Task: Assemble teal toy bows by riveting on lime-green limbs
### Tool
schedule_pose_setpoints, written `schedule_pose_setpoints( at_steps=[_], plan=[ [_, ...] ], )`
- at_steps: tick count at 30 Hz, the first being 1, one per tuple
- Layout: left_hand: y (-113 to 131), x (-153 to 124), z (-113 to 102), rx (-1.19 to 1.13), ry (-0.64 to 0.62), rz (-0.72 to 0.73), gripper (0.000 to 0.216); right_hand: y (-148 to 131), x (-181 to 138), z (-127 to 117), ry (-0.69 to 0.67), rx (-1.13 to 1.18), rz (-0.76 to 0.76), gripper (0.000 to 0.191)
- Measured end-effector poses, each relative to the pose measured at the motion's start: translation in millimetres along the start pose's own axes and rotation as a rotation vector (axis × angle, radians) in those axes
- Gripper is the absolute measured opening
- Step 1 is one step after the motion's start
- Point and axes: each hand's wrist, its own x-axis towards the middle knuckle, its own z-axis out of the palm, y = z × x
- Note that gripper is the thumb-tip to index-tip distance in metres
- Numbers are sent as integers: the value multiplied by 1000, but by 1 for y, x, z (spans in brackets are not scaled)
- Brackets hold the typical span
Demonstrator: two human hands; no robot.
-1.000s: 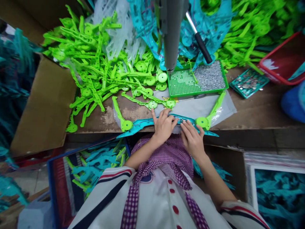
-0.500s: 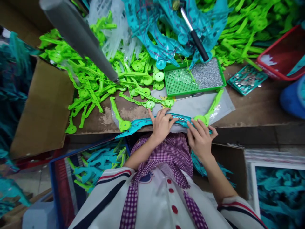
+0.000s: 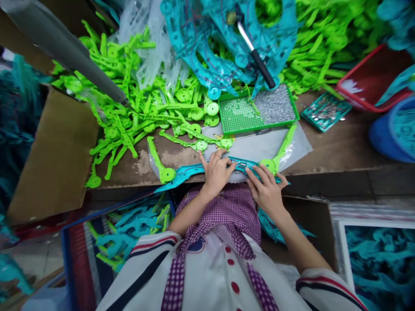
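Observation:
A long, curved turquoise plastic toy bow piece [image 3: 186, 172] lies along the bench's front edge, with wires or thin lines running in it and a small metal part near its middle. A bright green arm [image 3: 157, 160] joins its left end and another green arm [image 3: 285, 147] its right end. My left hand [image 3: 216, 172] grips the bow piece left of the middle, thumb and index finger close to the metal part. On the right half, my right hand [image 3: 267, 188] holds it with bent fingers on top; the thumb is partly hidden.
Behind stand a green tray [image 3: 236, 123] of small metal pieces and a smaller teal tray [image 3: 326, 112]. Green arms [image 3: 119, 116] are heaped at the left. A screwdriver with a black handle [image 3: 263, 71] hangs over turquoise parts. A grey bar [image 3: 78, 60] juts in at upper left.
The whole view has shifted slightly, so the bench things appear farther left. Both hands stay on the bow piece, with only small finger movement.

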Motion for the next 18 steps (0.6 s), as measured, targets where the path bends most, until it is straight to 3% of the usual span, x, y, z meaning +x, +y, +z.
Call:
schedule_pose_setpoints(
  at_steps=[3, 7, 11, 14, 18],
  plan=[
    [0, -2, -5, 23, -16, -11, 23, -2, 14, -13, 55, 51, 43, 44],
    [-3, -9, -17, 118, -88, 72, 17, -6, 72, -37, 341, 165, 192, 41],
    [-3, -24, -26, 267, -170, 144, 47, 3, 129, -51, 604, 358, 366, 33],
    [-6, -36, -21, 330, -185, 158, 64, 34, 139, -56, 552, 478, 375, 28],
    [-15, -42, -8, 344, -129, 137, 60, 111, 149, -70, 474, 507, 449, 27]
  ],
)
